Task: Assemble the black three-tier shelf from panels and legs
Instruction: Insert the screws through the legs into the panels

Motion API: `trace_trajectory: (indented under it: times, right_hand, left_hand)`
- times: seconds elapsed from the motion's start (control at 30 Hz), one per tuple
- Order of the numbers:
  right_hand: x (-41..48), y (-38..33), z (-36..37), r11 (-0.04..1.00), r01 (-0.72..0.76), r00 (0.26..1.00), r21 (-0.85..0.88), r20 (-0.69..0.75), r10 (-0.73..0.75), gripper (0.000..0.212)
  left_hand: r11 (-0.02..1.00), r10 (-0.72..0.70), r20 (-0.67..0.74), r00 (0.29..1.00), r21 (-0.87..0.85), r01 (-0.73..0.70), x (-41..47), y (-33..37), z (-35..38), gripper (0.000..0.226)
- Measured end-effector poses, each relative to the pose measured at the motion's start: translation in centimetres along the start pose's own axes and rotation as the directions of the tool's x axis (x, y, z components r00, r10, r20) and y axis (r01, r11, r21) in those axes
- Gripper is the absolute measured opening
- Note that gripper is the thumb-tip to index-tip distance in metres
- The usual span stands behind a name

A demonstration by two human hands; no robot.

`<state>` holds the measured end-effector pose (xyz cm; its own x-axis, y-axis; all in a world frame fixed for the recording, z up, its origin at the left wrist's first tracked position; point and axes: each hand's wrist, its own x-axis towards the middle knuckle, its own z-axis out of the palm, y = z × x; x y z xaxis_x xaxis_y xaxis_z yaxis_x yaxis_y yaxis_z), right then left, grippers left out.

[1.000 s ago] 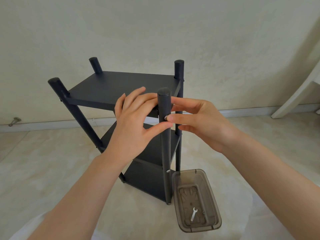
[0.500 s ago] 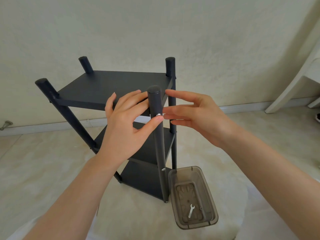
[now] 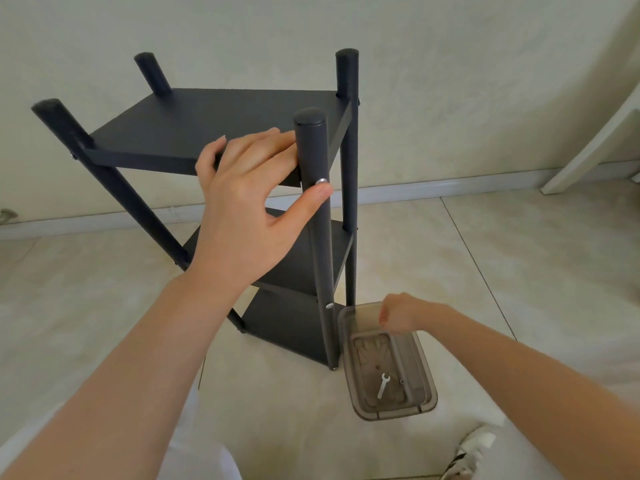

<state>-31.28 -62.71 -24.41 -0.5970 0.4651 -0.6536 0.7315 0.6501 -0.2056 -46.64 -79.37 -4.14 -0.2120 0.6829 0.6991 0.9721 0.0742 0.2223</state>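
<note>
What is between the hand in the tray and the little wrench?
Nothing but the tray's bare bottom. In the head view, the right hand is at the tray's far end and the wrench lies nearer the close end.

Matt black panels, faintly grainy on top, make up the shelf (image 3: 214,123), which is carried on smooth round legs (image 3: 313,150) with a soft satin sheen. A bright metal screw head (image 3: 322,181) glints on the near leg. To the right, a smoky translucent plastic tray (image 3: 391,412) holds a small silvery metal wrench (image 3: 382,386). The floor (image 3: 519,254) is glossy marble-patterned tile; the far wall (image 3: 450,81) looks rough-textured.
</note>
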Motion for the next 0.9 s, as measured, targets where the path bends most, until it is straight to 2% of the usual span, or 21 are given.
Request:
trace_trajectory:
  times: [0.1, 0.17, 0.23, 0.33, 0.4, 0.53, 0.7, 0.9]
  right_hand:
    - [2.8, 1.6, 4.8, 0.995, -0.074, 0.997, -0.072, 0.034, 0.076, 0.035]
    - [4.4, 1.8, 7.7, 0.993, -0.106, 0.994, -0.044, 0.026, 0.108, 0.026]
    - [5.3, 1.4, 9.7, 0.993, -0.106, 0.991, -0.043, 0.072, 0.109, 0.007]
    - [6.5, 1.4, 12.5, 0.993, -0.093, 0.983, -0.075, 0.151, 0.103, 0.027]
    - [7.0, 1.6, 14.0, 0.989, -0.065, 0.988, -0.134, 0.127, 0.083, 0.027]
    - [8.2, 2.0, 15.6, 0.981, -0.043, 0.988, -0.187, 0.137, 0.069, 0.029]
    - [10.3, 3.4, 16.5, 0.984, -0.016, 0.993, -0.177, 0.109, 0.036, 0.034]
    - [11.0, 4.2, 16.8, 0.969, -0.067, 0.972, -0.236, 0.202, 0.117, 0.027]
  left_hand:
    - [1.0, 0.019, -0.011, 1.0, -0.003, -0.019, 0.0, -0.1, 0.1, 0.038]
    - [1.0, 0.016, -0.014, 1.0, -0.002, -0.017, 0.0, -0.1, 0.2, 0.037]
    - [1.0, 0.013, -0.019, 1.0, -0.001, -0.013, -0.2, -0.1, 0.2, 0.036]
    - [1.0, 0.016, -0.03, 0.999, 0.021, -0.015, -0.4, 0.2, 0.4, 0.035]
    - [0.999, 0.022, -0.034, 0.999, 0.034, -0.021, -0.5, 0.3, 0.5, 0.037]
    - [0.998, 0.04, -0.061, 0.997, 0.05, -0.037, -0.7, 0.2, 0.6, 0.042]
    - [0.998, 0.046, -0.074, 0.996, 0.045, -0.043, -1.0, 0.2, 0.8, 0.038]
    - [0.997, 0.06, -0.106, 0.993, 0.063, -0.054, -1.0, 0.1, 1.1, 0.042]
